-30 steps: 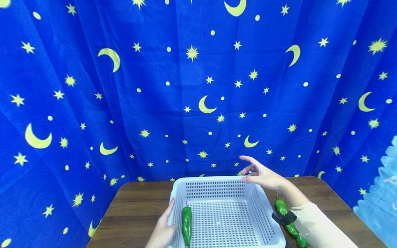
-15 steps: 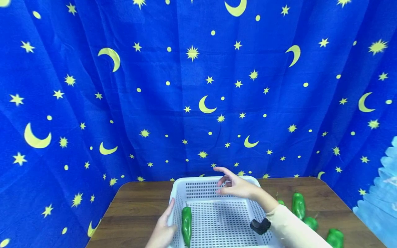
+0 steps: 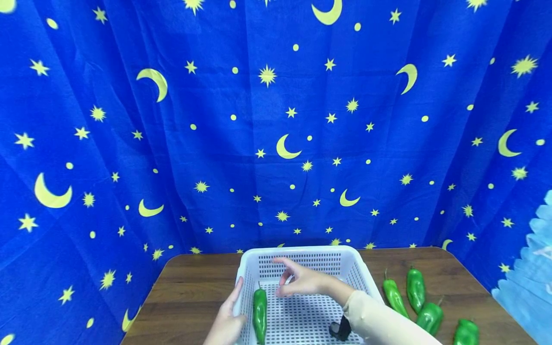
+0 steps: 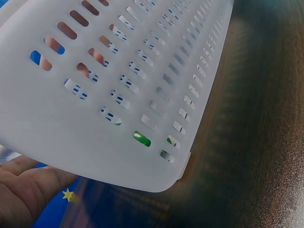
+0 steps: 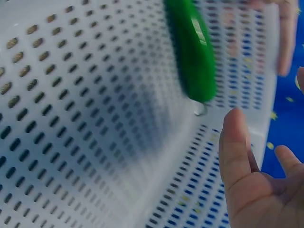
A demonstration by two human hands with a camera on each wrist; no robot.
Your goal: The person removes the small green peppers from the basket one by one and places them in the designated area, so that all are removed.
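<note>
A white perforated plastic basket (image 3: pixel 302 249) stands on the wooden table. My left hand (image 3: pixel 228 318) grips its left side, thumb over the rim; the left wrist view shows the outside of the wall (image 4: pixel 28 104) with part of that hand (image 4: pixel 35 192) beside it. Inside, along the left wall, lies one long green pepper (image 3: pixel 260 314) with a thin stem. My right hand (image 3: pixel 299 280) hovers over the basket with nothing in it, fingers apart and bent, just right of this pepper. From the right wrist, the pepper (image 5: pixel 194 52) appears beyond the fingertips.
Several more green peppers lie on the table right of the basket, among them a slim one (image 3: pixel 394 297) near its wall and a short one (image 3: pixel 465 331) at the front. A blue curtain (image 3: pixel 241 143) with moons and stars hangs behind the table (image 3: pixel 185 297).
My right hand has come left and down from the basket's far right corner into the basket, towards the pepper there. The peppers on the right are uncovered. My left hand stays at the rim.
</note>
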